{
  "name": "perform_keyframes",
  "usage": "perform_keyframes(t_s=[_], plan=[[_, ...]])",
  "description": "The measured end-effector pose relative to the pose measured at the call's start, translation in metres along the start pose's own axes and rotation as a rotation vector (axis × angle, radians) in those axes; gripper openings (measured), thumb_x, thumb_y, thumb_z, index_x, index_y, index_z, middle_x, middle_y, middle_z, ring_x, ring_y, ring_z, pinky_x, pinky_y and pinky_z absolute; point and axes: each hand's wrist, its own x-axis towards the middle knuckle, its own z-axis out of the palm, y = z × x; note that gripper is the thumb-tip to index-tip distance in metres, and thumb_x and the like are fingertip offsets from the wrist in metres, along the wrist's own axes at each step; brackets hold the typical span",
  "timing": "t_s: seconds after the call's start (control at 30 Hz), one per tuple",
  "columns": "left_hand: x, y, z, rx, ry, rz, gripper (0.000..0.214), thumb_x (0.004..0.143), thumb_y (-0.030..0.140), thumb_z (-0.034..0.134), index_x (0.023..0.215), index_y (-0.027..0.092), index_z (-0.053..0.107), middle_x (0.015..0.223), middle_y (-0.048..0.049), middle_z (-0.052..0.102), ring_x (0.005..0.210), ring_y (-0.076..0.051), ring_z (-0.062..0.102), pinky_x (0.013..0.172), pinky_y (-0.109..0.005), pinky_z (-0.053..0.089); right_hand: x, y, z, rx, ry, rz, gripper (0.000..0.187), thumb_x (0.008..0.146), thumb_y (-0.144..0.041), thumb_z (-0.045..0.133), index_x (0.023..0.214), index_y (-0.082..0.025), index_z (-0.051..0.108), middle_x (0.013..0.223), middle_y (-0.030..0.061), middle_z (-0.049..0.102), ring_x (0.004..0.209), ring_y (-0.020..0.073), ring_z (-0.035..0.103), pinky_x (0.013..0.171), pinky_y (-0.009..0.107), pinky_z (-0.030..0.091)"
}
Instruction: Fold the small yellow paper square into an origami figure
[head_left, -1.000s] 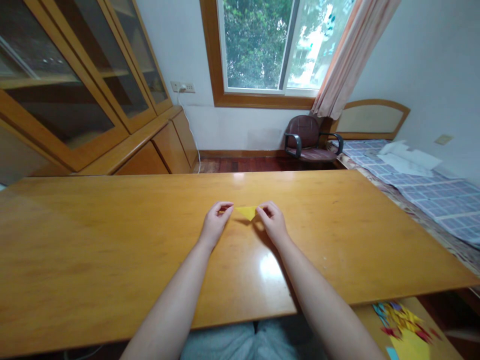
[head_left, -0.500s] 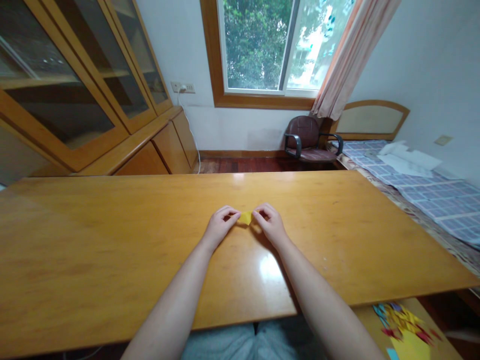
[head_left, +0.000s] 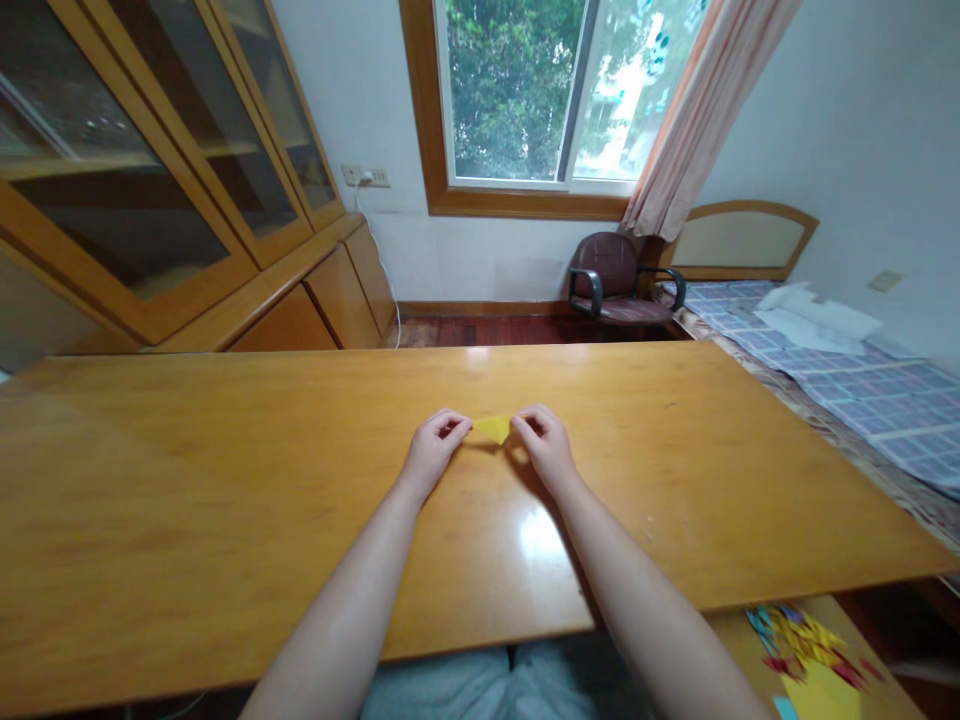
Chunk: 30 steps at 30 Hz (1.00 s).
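A small folded piece of yellow paper (head_left: pixel 493 430) spans the gap between my two hands, just above the wooden table (head_left: pixel 225 500). My left hand (head_left: pixel 441 440) pinches its left end between thumb and fingers. At the right end, my right hand (head_left: pixel 541 438) has a similar pinch on it. The paper's lower edge comes down to a point nearer the right hand, and a shadow falls on the tabletop below. Its ends are hidden by my fingertips.
At the lower right, a lower surface (head_left: pixel 885 660) holds a yellow sheet (head_left: pixel 825 695) and a pile of colourful folded paper pieces (head_left: pixel 810 640). Beyond the table stand a cabinet (head_left: pixel 300 290), an armchair (head_left: pixel 611 275) and a bed (head_left: pixel 847 370).
My hands have moved slightly apart, and more of the yellow paper shows between them. Both hands keep their pinch on it.
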Motion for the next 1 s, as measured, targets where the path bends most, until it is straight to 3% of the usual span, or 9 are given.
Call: perform_keyframes(t_s=[0.43,0.6,0.77,1.0], plan=[[0.0014,-0.0018,0.0002,-0.127,0.075,-0.081,0.024,0.081,0.041,0.061,0.087,0.018,0.067,0.087,-0.0031,0.065,0.078,-0.015,0.061,0.073,-0.026,0.049,0.0007,-0.0021,0.0,0.012,0.012,0.027,0.015,0.084,-0.03,0.06,0.073,-0.02,0.064,0.075,0.0017,0.06,0.074,0.0169,0.057,0.069,0.029,0.043],[0.001,0.0037,0.0004,-0.059,0.022,-0.021,0.023,0.083,0.039,0.06,0.089,0.019,0.069,0.091,-0.0041,0.066,0.087,-0.017,0.061,0.079,-0.027,0.047,0.0003,-0.0029,0.0004,0.002,-0.016,0.001,0.017,0.085,-0.03,0.059,0.073,-0.02,0.064,0.075,0.0015,0.06,0.074,0.0166,0.057,0.069,0.029,0.043],[-0.0002,0.0033,0.0017,-0.032,-0.032,0.0,0.022,0.083,0.039,0.061,0.078,0.019,0.068,0.081,-0.0024,0.065,0.081,-0.017,0.06,0.076,-0.027,0.046,0.0002,-0.0047,0.0004,-0.006,-0.039,-0.02,0.017,0.086,-0.029,0.059,0.072,-0.02,0.064,0.074,0.0016,0.06,0.073,0.0164,0.057,0.069,0.029,0.043],[-0.0007,-0.0009,0.0027,-0.026,-0.066,0.023,0.019,0.082,0.036,0.063,0.078,0.018,0.068,0.08,-0.0021,0.064,0.079,-0.017,0.059,0.074,-0.026,0.044,0.0008,-0.0061,0.0005,-0.011,-0.059,-0.036,0.017,0.086,-0.028,0.058,0.073,-0.019,0.064,0.074,0.0019,0.061,0.074,0.0162,0.057,0.07,0.029,0.043]])
